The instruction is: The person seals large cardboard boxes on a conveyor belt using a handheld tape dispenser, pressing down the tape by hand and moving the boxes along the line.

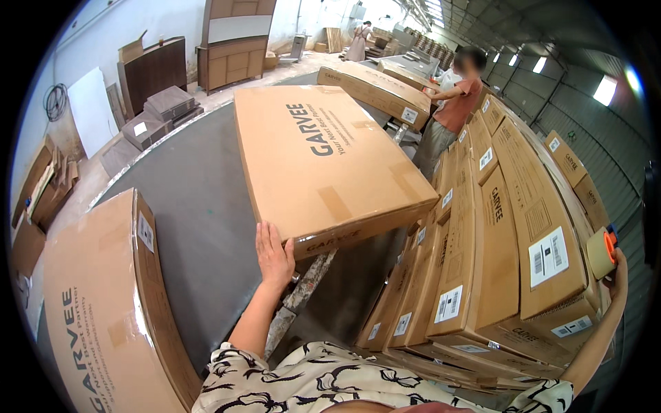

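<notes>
A large flat cardboard box (296, 158) lies at an angle on the grey work surface in front of me, its near end sticking out past the edge. My left hand (274, 256) rests on its near left corner, fingers stretched along the cardboard and not wrapped round it. Far to the right, my right hand (615, 277) is closed round a tape dispenser (602, 253) with orange and blue parts and a wide roll of tape. The dispenser is beside the top of a stack of boxes (509, 206). My right fingers are partly hidden.
Another cardboard box (103, 296) lies at the left on the grey work surface (186, 206). Beyond the middle box, a person (458, 96) stands by another long box (379, 93). Dark panels and cabinets (158, 76) line the left wall; a second person (359, 41) is farther back.
</notes>
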Demonstrator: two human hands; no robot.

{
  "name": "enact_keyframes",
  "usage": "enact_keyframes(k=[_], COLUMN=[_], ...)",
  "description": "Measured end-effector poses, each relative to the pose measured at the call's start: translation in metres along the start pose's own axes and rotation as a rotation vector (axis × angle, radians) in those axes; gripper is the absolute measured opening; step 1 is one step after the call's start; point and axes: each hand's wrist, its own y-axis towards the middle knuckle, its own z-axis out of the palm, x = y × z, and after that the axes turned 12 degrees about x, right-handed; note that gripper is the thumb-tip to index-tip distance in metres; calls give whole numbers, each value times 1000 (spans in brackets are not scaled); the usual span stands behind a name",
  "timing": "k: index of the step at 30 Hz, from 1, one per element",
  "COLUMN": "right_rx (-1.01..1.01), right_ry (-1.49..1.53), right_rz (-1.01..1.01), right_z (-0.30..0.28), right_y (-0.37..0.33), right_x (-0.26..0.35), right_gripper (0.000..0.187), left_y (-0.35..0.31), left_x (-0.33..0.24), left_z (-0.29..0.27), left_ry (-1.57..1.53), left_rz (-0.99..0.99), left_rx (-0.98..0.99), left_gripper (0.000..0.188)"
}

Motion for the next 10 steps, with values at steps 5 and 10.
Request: enact_keyframes(k=[5,10], right_rx=[-163,-648], right_ry=[-208,-718], right_rz=[-117,-1184], right_z=[10,39], right_y=[-16,-82], right_x=[12,-78], right_gripper=[61,46], left_y=[-31,-127], left_x=[-39,-111], left_z=[-17,-7], left_ry=[40,-215], left_rz=[139,110], left_rx=[19,137], left_gripper=[48,39])
